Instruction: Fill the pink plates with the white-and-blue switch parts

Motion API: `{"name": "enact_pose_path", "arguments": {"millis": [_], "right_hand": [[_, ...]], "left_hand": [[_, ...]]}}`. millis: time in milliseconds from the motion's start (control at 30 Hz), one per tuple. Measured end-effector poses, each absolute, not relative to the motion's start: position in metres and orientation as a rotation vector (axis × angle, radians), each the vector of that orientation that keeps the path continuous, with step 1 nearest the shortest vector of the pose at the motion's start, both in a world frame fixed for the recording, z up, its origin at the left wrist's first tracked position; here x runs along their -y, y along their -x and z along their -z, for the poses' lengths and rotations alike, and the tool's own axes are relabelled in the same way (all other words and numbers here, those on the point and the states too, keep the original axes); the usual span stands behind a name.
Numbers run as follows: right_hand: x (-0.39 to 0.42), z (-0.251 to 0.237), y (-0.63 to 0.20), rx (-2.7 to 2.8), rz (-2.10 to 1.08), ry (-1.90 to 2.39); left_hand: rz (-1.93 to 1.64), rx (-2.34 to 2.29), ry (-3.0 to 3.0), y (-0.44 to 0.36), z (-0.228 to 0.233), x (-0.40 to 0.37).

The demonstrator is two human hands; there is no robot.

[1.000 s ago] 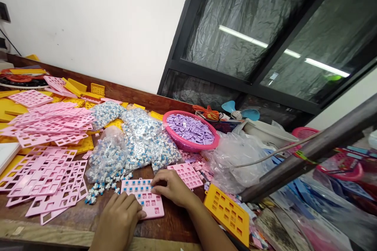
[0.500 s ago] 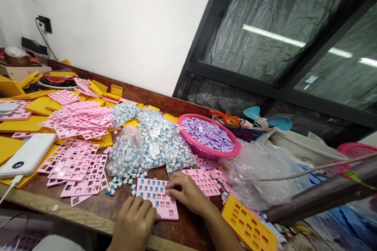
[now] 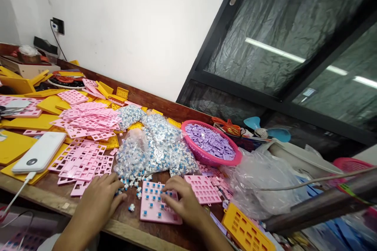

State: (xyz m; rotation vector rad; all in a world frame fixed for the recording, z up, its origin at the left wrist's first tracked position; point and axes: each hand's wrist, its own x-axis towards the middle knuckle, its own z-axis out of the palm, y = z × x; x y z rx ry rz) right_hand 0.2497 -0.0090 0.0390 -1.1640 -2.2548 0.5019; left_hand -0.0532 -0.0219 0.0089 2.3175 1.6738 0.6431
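Observation:
A pink keyboard plate lies flat near the table's front edge, with blue-and-white key switches seated in several of its holes. Over the plate's right side is my right hand, its thumb and forefinger drawn together; what they pinch, if anything, is hidden. My left hand is apart from the plate, on the left, its thumb spread from its fingers beside loose key switches. One single switch rests on the wood between that hand and the plate.
Clear bags of switches lie behind the plate. A pink basket holds purple pieces. Stacked pink plates and a white power bank are at left. Another pink plate and a yellow frame lie right.
My left hand has left the plate's lower left corner and moved left to the loose switches. Switches now show in the plate's lower row. My right hand stays over the plate.

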Motion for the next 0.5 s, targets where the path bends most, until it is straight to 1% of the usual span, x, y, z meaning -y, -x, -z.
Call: {"name": "enact_pose_path", "arguments": {"millis": [100,200,300,367,500], "right_hand": [[0.023,-0.043,-0.209,2.490,-0.406,1.030],[0.026,-0.038,-0.174,2.717,-0.246,0.979],[0.020,-0.029,-0.156,2.835,-0.073,0.953],[0.017,-0.027,-0.156,2.825,-0.121,0.936],[0.019,-0.038,-0.178,2.588,-0.455,0.997]], "left_hand": [[-0.504,-1.676,-2.275,0.055,-0.009,0.019],[-0.461,-1.704,-2.272,0.049,-0.010,0.018],[-0.453,-1.732,-2.271,0.050,-0.012,0.020],[-0.456,-1.759,-2.258,0.052,-0.013,0.021],[-0.442,-1.805,-2.244,0.054,-0.013,0.022]]}}
